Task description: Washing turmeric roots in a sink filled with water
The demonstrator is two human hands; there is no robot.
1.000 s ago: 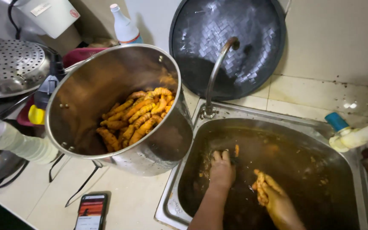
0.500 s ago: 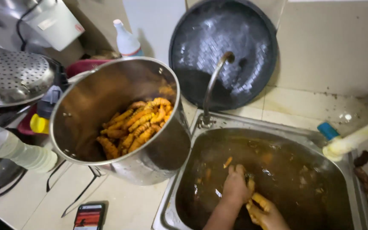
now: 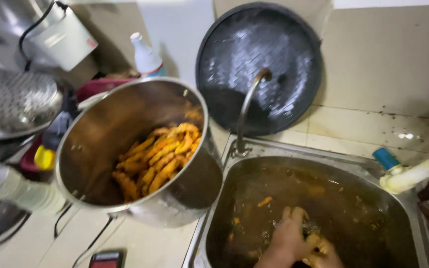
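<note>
On the far left of the counter (image 3: 155,245) a perforated metal steamer lid (image 3: 13,101) sits above a clear plastic bottle (image 3: 16,191) lying on its side, with a white spray bottle (image 3: 146,55) upright against the wall behind. Next comes the big steel pot (image 3: 135,149), tilted toward me, with a heap of orange-yellow turmeric roots (image 3: 157,159) lying against its far wall. A phone (image 3: 106,259) lies on the pale counter just below it. A dark round pan (image 3: 259,67) leans on the tiled wall behind the curved tap (image 3: 247,106). In the steel sink (image 3: 398,198), full of murky brown water, my left hand (image 3: 289,238) is curled, fingers bent down over roots under the surface, and my right hand (image 3: 319,250) is closed around a few yellow roots (image 3: 314,243), touching the left. I judge that rubbing each piece between both palms under the water loosens the soil best, working small handfuls so none slips away into the cloudy water. A pale tube with a blue cap (image 3: 413,171) rests on the sink's right rim; the tiles there are stained
</note>
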